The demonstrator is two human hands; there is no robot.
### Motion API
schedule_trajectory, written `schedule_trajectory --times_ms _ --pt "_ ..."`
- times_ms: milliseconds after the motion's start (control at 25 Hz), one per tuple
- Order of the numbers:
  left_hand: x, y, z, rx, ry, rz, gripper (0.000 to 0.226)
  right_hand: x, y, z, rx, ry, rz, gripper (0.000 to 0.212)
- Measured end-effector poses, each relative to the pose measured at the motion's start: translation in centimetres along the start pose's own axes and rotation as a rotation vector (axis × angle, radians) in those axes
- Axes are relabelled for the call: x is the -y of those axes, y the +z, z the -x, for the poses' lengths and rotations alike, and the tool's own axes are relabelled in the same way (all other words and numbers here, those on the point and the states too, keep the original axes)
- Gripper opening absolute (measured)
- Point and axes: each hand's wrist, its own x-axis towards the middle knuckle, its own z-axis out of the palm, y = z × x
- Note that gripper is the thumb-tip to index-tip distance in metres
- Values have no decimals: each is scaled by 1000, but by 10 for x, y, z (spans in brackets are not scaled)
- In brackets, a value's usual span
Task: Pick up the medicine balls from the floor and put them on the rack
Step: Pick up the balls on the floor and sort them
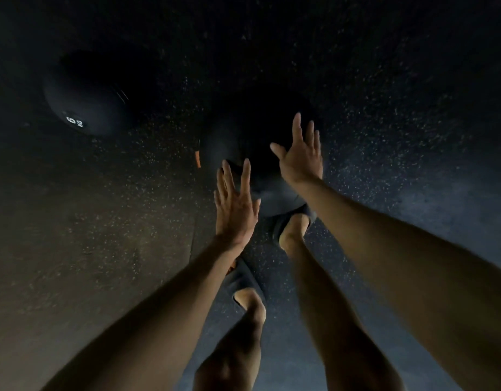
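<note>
A dark medicine ball (243,142) lies on the speckled rubber floor straight ahead, hard to make out in the dim light. My left hand (234,206) hovers over its near left side with fingers spread, holding nothing. My right hand (300,155) is over its right side, palm open and fingers apart. Whether either hand touches the ball is unclear. A second black medicine ball (84,105) marked "6 KG" rests on the floor at the far left. No rack is in view.
My two feet in dark slippers (288,221) stand just below the near ball. An orange mark (198,159) shows beside the ball's left edge. A floor seam (193,238) runs down the left of centre.
</note>
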Motion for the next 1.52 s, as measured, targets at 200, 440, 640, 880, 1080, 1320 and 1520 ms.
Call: schedule_trajectory --times_ms 200,440,640,880,1080,1320,1520 --pt "-32 -34 -81 -18 -51 -18 106 43 -47 -96 22 4 -66 77" --pt "-70 -99 -195 93 -92 45 95 10 -48 -63 -171 -176 4 70" --pt "-134 -120 -279 83 -143 29 72 14 -46 -59 -26 -86 57 101" --pt "-134 -140 -348 52 0 -10 60 57 -81 -140 -39 -40 -19 111" --pt "-124 -157 -370 -14 89 -63 57 105 -133 -222 -5 33 -26 106" --pt "-102 -175 -374 -50 189 -99 71 173 -180 -324 20 130 -8 97" --pt "-105 -204 -424 56 226 -162 92 189 -196 -351 -292 90 -122 64"
